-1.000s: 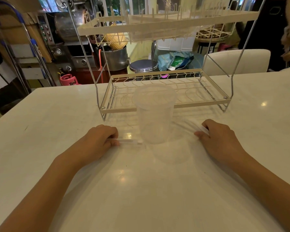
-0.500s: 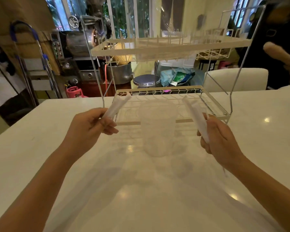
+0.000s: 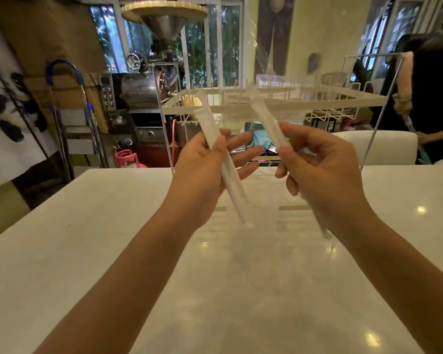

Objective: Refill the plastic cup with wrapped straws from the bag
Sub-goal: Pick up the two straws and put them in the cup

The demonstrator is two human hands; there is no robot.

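Observation:
My left hand grips a wrapped straw, thumb over it, held upright and tilted, its lower end hanging above the table. My right hand holds a second wrapped straw, whose top leans left and whose lower tip shows below my wrist. Both hands are raised close together above the clear plastic cup, which stands on the table between them and is mostly hidden behind the hands. No bag can be made out.
A two-tier white wire rack stands on the white table right behind the cup. A white chair and a person in black are beyond the far right edge. Metal machinery stands behind the table at left.
Both hands lifted a straw each off the table, rose higher and came together over the cup. The view tilted upward.

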